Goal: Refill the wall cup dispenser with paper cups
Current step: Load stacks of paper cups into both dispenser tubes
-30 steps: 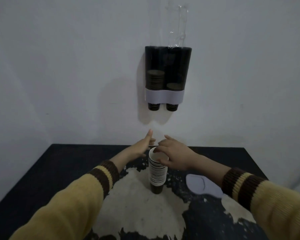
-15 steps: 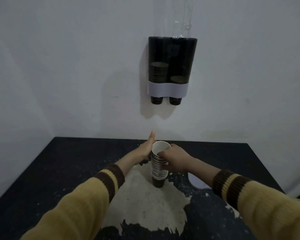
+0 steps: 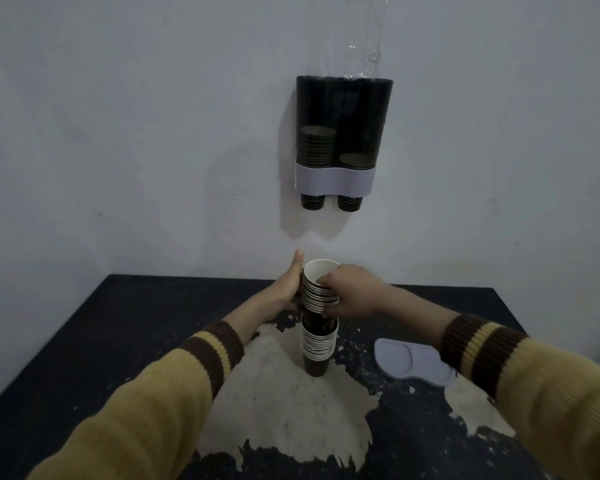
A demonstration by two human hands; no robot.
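Both my hands clamp the upper cups (image 3: 321, 289): left hand (image 3: 286, 289) thumb up, right hand (image 3: 350, 294) wrapped round. Lower cups (image 3: 317, 344) on table (image 3: 118, 341), below dispenser (image 3: 342, 140). No print readable.

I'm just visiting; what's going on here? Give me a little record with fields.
Left hand: pressed against the side of the upper cup stack
Right hand: grip closed round the upper cup stack
Lower cup stack: standing on the table
Wall dispenser: two tubes, left fuller than right
Lid: grey, lying on the table
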